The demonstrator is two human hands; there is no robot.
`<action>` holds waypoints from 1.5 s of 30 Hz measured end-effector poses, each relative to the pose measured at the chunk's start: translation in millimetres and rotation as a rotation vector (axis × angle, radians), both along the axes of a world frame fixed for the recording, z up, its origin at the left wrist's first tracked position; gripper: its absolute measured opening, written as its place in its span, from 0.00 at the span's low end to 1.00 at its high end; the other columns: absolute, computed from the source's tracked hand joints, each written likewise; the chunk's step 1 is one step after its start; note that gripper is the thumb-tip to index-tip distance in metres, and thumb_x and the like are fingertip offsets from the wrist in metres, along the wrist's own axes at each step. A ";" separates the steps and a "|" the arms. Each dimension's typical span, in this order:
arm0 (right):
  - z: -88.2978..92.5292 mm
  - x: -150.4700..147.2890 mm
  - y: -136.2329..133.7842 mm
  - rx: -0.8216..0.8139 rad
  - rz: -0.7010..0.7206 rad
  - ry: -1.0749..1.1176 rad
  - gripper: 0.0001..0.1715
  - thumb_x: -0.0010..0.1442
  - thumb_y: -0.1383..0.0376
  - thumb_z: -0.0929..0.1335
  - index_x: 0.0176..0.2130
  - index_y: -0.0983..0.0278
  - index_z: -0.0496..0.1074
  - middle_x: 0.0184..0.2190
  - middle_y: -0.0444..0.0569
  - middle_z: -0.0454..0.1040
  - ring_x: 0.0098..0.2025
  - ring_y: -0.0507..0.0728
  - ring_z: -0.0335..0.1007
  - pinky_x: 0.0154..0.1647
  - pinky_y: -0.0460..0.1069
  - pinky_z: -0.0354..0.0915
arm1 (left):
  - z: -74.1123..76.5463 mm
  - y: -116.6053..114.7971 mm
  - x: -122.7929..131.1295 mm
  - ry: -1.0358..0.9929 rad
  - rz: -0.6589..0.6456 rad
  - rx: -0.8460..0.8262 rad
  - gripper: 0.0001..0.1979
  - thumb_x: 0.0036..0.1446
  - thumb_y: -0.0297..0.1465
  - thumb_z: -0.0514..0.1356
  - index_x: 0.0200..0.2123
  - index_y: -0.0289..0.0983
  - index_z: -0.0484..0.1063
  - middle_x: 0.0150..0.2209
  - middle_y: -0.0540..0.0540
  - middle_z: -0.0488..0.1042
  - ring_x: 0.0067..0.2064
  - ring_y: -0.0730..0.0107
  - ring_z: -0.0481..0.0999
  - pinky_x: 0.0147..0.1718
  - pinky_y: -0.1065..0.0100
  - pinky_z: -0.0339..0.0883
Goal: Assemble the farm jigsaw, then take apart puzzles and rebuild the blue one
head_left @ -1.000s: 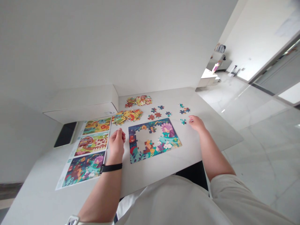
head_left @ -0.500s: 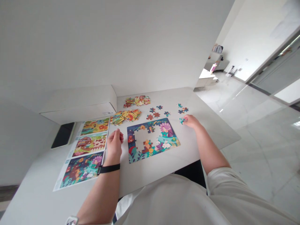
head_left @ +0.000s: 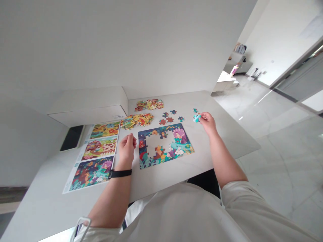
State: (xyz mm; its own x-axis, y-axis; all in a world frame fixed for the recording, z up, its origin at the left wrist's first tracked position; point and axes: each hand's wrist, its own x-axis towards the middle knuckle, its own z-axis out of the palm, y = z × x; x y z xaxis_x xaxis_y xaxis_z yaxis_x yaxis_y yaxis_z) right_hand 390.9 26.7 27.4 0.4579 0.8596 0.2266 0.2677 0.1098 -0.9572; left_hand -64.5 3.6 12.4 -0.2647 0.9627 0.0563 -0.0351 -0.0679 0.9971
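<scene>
A partly filled puzzle [head_left: 176,153] with a gap in its middle lies on the white table. To its left rests my left hand [head_left: 128,146], fingers curled closed; whatever they might hold is hidden. Beyond the puzzle's right corner, my right hand [head_left: 207,121] pinches a teal puzzle piece [head_left: 196,118]. Just above that piece is another small teal piece [head_left: 195,110]. Several loose pieces [head_left: 170,119] lie behind the puzzle. A picture sheet [head_left: 94,172] with three printed scenes is at the left.
Two heaps of pieces, a yellow one [head_left: 137,121] and a mixed one [head_left: 151,104], sit near the wall. A white box [head_left: 88,116] stands at the back left, with a dark phone-like slab [head_left: 72,138] in front. The table [head_left: 239,148] ends at the right above a shiny floor.
My right hand has moved slightly away from me with the teal piece, near the small group of pieces, now partly covered. The view has shifted a little. My left hand stays closed.
</scene>
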 end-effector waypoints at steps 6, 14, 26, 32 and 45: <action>10.7 -90.5 -10.3 0.087 0.229 0.406 0.24 0.52 0.52 0.80 0.45 0.55 0.75 0.38 0.43 0.79 0.37 0.53 0.75 0.34 0.46 0.70 | -3.1 -7.9 5.7 0.013 -0.015 0.074 0.26 0.64 0.52 0.65 0.23 0.39 0.68 0.19 0.52 0.63 0.20 0.75 0.60 0.19 0.71 0.55; -22.6 -164.2 -31.4 -0.065 0.483 0.396 0.21 0.52 0.51 0.79 0.41 0.57 0.77 0.35 0.42 0.76 0.34 0.54 0.71 0.34 0.48 0.69 | 22.7 -30.9 27.1 0.001 -0.170 0.091 0.20 0.62 0.51 0.69 0.38 0.40 0.73 0.28 0.52 0.71 0.23 0.76 0.68 0.18 0.75 0.63; -26.5 -170.7 -42.5 -0.136 0.784 0.208 0.20 0.55 0.50 0.79 0.44 0.57 0.83 0.37 0.46 0.81 0.36 0.56 0.74 0.33 0.48 0.69 | 13.9 -37.8 62.1 0.214 -0.536 -0.177 0.23 0.54 0.50 0.74 0.41 0.38 0.78 0.32 0.48 0.80 0.22 0.73 0.74 0.17 0.72 0.66; -24.8 -171.9 -43.9 -0.130 0.716 0.300 0.22 0.60 0.44 0.78 0.47 0.53 0.83 0.40 0.45 0.82 0.41 0.58 0.78 0.39 0.51 0.73 | 4.5 -35.5 52.1 -0.037 -0.426 -0.210 0.25 0.47 0.50 0.77 0.34 0.38 0.76 0.29 0.46 0.80 0.23 0.70 0.76 0.15 0.73 0.63; -20.7 -168.3 -43.0 -0.140 0.586 0.442 0.24 0.53 0.45 0.80 0.42 0.56 0.82 0.33 0.43 0.79 0.34 0.53 0.73 0.34 0.48 0.69 | 6.9 -31.5 39.8 -0.143 -0.290 -0.186 0.26 0.48 0.50 0.77 0.36 0.38 0.73 0.32 0.48 0.77 0.27 0.70 0.79 0.20 0.73 0.68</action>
